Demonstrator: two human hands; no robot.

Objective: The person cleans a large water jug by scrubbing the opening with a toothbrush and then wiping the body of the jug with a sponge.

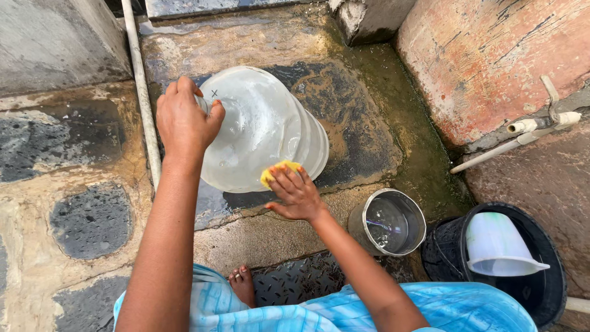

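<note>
Wet, stained concrete floor (74,203) makes up the washing place, with a thin white pipe (141,92) running up its left side and a worn reddish wall (491,55) carrying a small tap (547,123) on the right. On the damp slab lies a large clear water jug (264,132), tipped onto its side. Its long axis runs from the neck at upper left, under the left hand (184,120), toward the broad ribbed base at lower right. That left hand's grip is wrapped closed around the neck end, holding the jug steady. The right hand (296,193) sits at the near edge of the jug's belly, fingers spread flat and pressing a yellow sponge (279,170) against the plastic; the sponge touches the jug's lower side, just toward the person from its middle. So the jug's body lies away from and slightly left of the right hand, which is the nearer one to its wide part. Just beside the right forearm stands a steel pot (390,221) holding water, and further right a black bucket (547,289) with a pale plastic jug (501,246) in it. A bare foot (243,284) shows below.
</note>
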